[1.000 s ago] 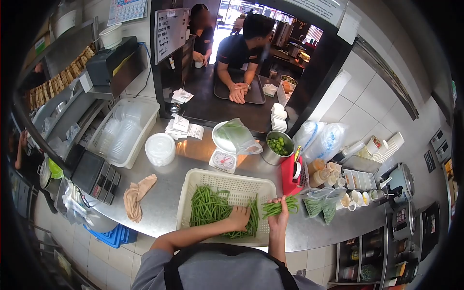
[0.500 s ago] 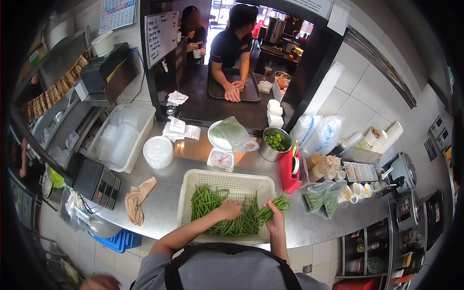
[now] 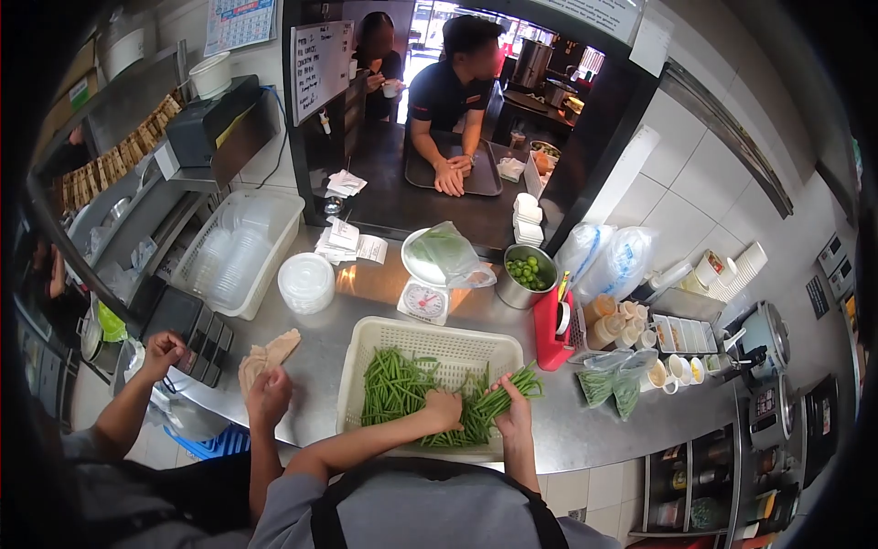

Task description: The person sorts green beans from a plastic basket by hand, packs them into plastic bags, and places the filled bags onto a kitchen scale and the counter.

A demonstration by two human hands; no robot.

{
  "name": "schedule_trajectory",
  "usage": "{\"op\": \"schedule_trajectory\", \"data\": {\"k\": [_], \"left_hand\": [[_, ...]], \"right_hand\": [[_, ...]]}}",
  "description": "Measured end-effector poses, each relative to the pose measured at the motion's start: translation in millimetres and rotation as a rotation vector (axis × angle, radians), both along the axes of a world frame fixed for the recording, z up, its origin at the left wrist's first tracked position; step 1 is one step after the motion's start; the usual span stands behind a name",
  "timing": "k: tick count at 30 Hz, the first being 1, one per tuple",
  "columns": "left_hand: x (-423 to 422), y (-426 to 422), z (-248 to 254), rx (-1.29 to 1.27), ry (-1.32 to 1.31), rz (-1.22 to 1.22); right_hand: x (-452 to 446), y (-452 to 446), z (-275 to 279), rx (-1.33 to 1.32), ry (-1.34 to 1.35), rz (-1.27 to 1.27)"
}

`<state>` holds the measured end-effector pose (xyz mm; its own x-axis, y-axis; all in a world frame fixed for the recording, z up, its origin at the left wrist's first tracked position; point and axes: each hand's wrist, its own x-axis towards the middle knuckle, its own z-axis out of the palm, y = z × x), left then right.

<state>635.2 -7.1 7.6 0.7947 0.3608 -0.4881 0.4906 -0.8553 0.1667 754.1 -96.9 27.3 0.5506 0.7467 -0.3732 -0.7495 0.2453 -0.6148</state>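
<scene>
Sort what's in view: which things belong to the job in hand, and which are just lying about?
In the job:
left hand, among green beans
right hand, gripping some
cream basket

Seemingly just lying about:
metal pot
paper slips
red holder

Watching from my end, I'd call this a restaurant kitchen. I've got a stainless steel bench point(image 3: 315, 371), a dial kitchen scale point(image 3: 424, 303), a crate point(image 3: 274, 261) of clear plastic containers point(image 3: 240, 265), a pot point(image 3: 521, 296) of green citrus point(image 3: 525, 270) and a basket point(image 3: 448, 349) of green beans point(image 3: 389, 389). Past that there's a serving hatch point(image 3: 382, 203) with two people point(image 3: 444, 102) in dark shirts behind it, plus printed slips point(image 3: 344, 236), a handwritten whiteboard point(image 3: 321, 71) and tiled walls point(image 3: 672, 174).
</scene>
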Motion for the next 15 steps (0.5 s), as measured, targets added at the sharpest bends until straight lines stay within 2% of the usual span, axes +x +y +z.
{"op": "schedule_trajectory", "data": {"k": [2, 5, 8, 11, 15], "left_hand": [[3, -1, -3, -0.038, 0.047, -0.059], [-4, 3, -1, -0.101, -0.019, -0.153], [-2, 18, -3, -0.260, -0.012, -0.044], [-8, 30, -7, -0.470, -0.219, 0.108], [-2, 38, -6, -0.564, -0.269, 0.201]], "right_hand": [[1, 0, -2, 0.014, 0.018, -0.010], [0, -1, -1, 0.042, 0.032, -0.015], [3, -2, -1, 0.039, 0.009, 0.000], [8, -2, -9, 0.031, -0.033, 0.012], [3, -1, -24, -0.074, -0.124, 0.054]]}}
